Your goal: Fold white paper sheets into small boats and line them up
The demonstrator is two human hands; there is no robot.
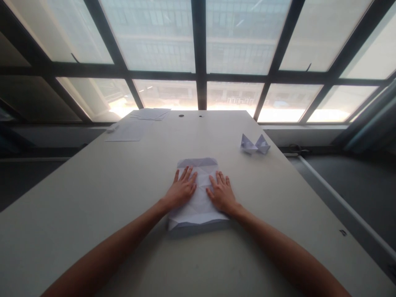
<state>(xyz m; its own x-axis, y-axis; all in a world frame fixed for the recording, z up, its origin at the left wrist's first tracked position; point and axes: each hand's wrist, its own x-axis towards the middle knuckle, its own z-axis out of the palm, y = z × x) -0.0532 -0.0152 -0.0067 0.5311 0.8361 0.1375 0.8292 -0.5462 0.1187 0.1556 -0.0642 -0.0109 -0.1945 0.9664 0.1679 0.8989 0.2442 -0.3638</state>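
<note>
A creased white sheet of paper (199, 206) lies in the middle of the pale table (93, 198), its far and near edges folded over. My left hand (182, 190) rests flat on the sheet's left half, fingers stretched out and together. My right hand (221, 193) lies flat on the right half, fingers spread slightly. Both palms press the paper down. Neither hand holds anything.
A folded paper boat (255, 144) stands on the table to the far right of the sheet. Loose sheets of paper (133, 128) lie at the far left end. Two small dark holes (181, 116) mark the far edge. Large windows run behind the table.
</note>
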